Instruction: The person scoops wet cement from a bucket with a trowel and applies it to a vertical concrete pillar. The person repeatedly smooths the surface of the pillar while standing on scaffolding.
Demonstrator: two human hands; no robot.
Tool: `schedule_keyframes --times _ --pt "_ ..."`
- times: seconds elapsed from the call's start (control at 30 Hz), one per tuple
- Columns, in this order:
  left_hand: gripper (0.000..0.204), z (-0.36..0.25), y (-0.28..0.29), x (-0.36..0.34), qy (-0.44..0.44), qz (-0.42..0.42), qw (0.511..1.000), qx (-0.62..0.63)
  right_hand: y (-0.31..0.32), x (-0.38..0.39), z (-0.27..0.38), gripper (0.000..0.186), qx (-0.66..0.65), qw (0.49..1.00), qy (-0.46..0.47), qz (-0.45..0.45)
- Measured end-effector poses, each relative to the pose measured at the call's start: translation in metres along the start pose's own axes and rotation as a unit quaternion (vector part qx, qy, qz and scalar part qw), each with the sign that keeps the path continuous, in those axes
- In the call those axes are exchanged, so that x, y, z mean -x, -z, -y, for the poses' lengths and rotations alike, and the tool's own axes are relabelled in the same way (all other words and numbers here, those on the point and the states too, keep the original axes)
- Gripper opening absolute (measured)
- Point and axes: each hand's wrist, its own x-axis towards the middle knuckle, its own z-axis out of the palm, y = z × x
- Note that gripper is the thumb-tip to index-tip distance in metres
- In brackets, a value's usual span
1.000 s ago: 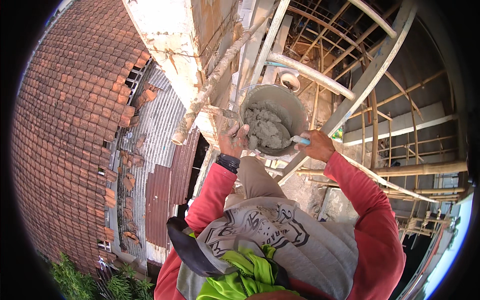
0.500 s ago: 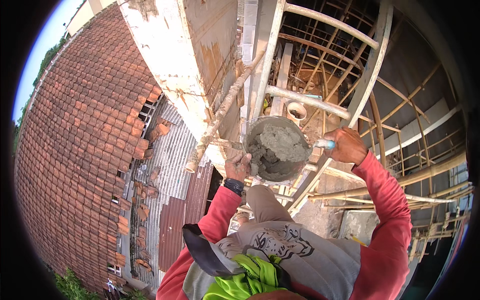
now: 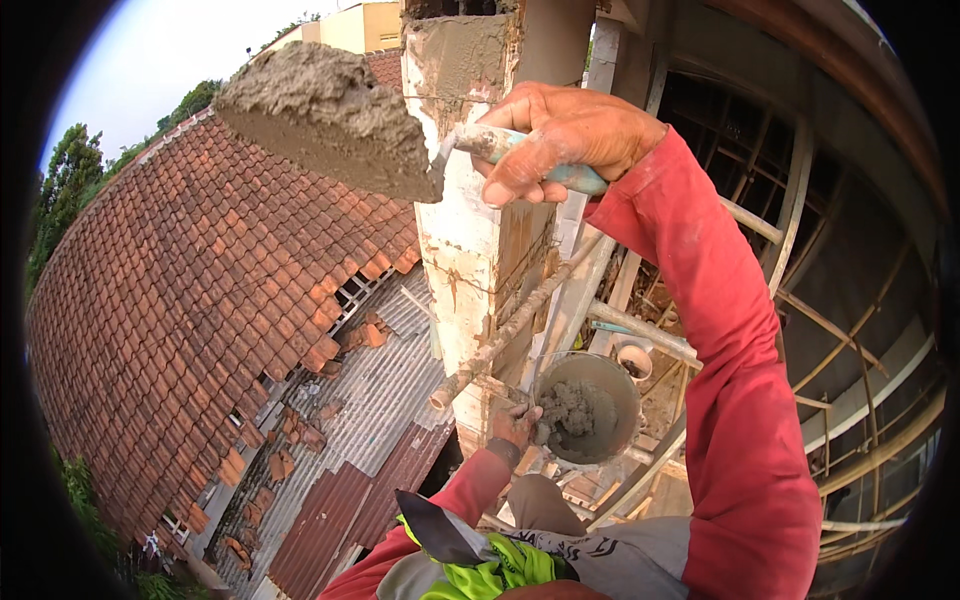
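Grey wet mortar (image 3: 330, 120) heaped on a trowel (image 3: 455, 150), raised high beside the plastered column (image 3: 470, 200). The right hand (image 3: 560, 140) has its fingers wrapped around the trowel handle. Lower down, the left hand (image 3: 515, 425) grips the rim of the mortar bucket (image 3: 590, 405), above the tiled roof (image 3: 200, 320).

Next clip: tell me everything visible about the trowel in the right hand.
The trowel is raised high in front of the plastered column, held in the right hand, whose fingers wrap its pale blue, mortar-smeared handle. A short neck joins the handle to the blade. The blade points toward the person's left and lies roughly level, tilted slightly; its underside is coated in wet grey mortar, and a thick rough heap of mortar sits on top, hiding the metal. Nothing else touches it; the mortar bucket is far below.
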Motion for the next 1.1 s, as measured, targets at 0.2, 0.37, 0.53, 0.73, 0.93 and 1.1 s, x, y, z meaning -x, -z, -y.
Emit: schedule_keyframes --times 0.2,0.37,0.53,0.73,0.93,1.1 --pt "0.046 0.011 -0.005 -0.011 -0.025 0.018 0.999 -0.013 0.091 -0.041 -0.020 0.013 -0.189 0.961 0.000 -0.204" --pt "0.043 0.034 0.005 -0.006 -0.045 -0.012 0.998 -0.046 0.025 0.084 -0.078 0.016 -0.153 0.943 -0.102 -0.277" --pt "0.036 0.003 -0.004 -0.007 -0.034 0.002 0.999 0.001 -0.072 0.213 -0.147 0.019 -0.176 0.845 -0.348 -0.366" --pt "0.040 0.018 0.004 -0.016 -0.022 0.025 0.999 -0.007 -0.176 0.279 -0.161 0.019 -0.278 0.823 -0.463 -0.178" --pt "0.040 0.011 0.005 -0.018 0.106 0.021 0.992 0.067 -0.193 0.297 -0.209 0.020 -0.274 0.777 -0.555 -0.113" --pt "0.040 0.015 0.001 -0.018 0.105 0.039 0.987 0.114 -0.148 0.310 -0.198 0.023 -0.172 0.772 -0.588 -0.169"
